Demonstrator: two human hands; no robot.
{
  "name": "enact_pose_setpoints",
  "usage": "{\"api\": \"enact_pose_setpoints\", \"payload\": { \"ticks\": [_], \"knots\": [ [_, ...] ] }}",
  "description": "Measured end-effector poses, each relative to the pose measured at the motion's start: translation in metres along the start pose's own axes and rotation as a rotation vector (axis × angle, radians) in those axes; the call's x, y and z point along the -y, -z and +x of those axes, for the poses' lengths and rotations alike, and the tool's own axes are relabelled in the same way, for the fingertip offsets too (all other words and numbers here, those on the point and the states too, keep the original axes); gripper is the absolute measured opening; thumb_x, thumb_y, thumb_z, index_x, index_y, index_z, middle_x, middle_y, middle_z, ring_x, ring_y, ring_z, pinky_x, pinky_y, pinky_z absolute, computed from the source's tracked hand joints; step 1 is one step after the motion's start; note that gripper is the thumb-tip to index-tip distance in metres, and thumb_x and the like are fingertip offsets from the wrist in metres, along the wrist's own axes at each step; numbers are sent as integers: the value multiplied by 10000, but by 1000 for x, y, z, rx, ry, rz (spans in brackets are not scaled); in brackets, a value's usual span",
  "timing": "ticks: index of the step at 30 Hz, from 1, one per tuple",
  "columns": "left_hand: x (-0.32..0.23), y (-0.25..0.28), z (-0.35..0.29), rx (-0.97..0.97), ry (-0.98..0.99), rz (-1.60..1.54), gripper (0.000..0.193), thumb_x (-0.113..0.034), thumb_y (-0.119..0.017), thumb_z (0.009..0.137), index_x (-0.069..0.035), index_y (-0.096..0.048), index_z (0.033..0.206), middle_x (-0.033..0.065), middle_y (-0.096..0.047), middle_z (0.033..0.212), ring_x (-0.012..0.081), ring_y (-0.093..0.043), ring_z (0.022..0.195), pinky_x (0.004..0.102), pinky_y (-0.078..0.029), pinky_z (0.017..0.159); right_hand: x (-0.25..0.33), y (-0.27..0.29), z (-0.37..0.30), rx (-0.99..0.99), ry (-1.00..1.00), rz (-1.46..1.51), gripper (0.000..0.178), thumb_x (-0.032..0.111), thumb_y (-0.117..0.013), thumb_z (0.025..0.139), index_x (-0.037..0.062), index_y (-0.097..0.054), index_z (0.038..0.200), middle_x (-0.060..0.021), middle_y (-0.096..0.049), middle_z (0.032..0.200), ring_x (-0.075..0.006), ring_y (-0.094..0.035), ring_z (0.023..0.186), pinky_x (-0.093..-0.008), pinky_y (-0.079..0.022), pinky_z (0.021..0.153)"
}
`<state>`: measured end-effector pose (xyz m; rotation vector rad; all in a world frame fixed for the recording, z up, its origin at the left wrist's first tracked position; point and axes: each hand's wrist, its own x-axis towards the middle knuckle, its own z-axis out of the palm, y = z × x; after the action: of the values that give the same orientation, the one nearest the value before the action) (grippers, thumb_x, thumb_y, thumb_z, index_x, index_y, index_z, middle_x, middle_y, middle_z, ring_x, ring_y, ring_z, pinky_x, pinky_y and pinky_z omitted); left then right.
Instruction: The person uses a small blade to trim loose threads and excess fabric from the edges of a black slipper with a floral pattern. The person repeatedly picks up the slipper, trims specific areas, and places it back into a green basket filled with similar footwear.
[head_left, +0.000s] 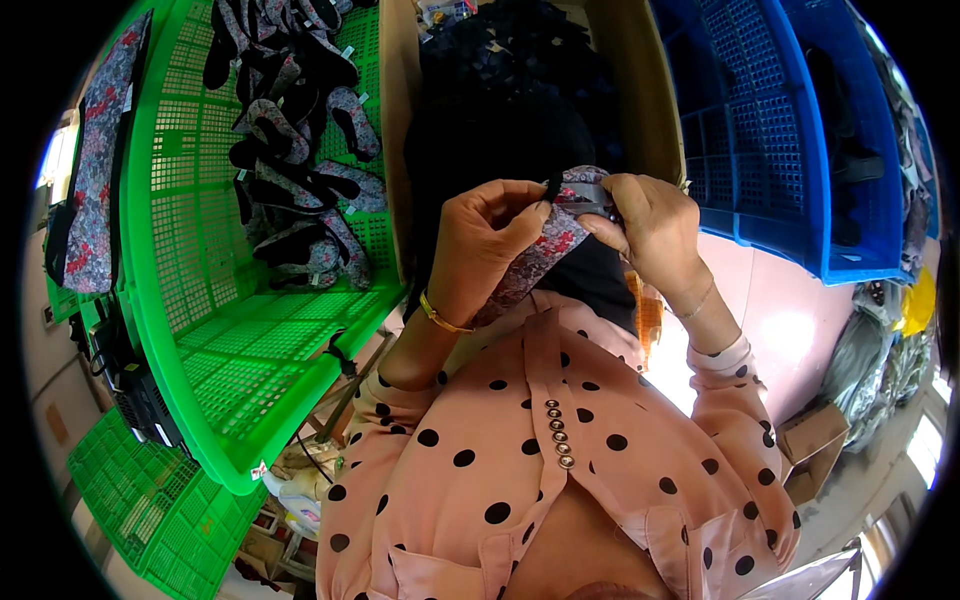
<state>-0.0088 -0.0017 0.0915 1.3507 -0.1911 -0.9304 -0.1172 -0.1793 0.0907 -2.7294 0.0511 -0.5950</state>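
Between my hands is a floral fabric piece (545, 248) in grey, pink and red with a black edge. My left hand (490, 235) is closed, pinching the black edge of the fabric at its upper end. A pair of small grey thread snips (585, 200) sits in my closed right hand (650, 225), its blades lying over the fabric near my left fingertips. Whether the blades touch the edge is too small to tell. The lower end of the fabric hangs toward my lap, partly behind my left wrist.
A green plastic crate (245, 350) on the left holds several similar floral and black pieces (280, 130). Straight ahead, a cardboard box (635, 70) contains dark material (510, 50). Blue crates (745, 120) stand at the right, with clear plastic bags (865, 360) beyond.
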Motion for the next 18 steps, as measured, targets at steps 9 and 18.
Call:
{"api": "enact_pose_setpoints", "payload": {
  "ticks": [9,18],
  "knots": [
    [-1,-3,-6,128,36,-265,193,-47,-669,887,39,-686,1058,80,-710,912,63,-646,753,187,-538,687,8,19,6,75,-9,-101,415,482,-644,847,70,-627,805,-84,-639,673,-209,-651,581,-267,-509,511],
    [4,-6,-8,162,33,-293,217,-50,-661,887,41,-680,1083,86,-711,923,71,-651,753,198,-547,680,1,30,9,186,-53,74,334,388,-674,842,70,-599,769,-43,-585,624,-209,-579,535,-300,-442,489]
  ]
}}
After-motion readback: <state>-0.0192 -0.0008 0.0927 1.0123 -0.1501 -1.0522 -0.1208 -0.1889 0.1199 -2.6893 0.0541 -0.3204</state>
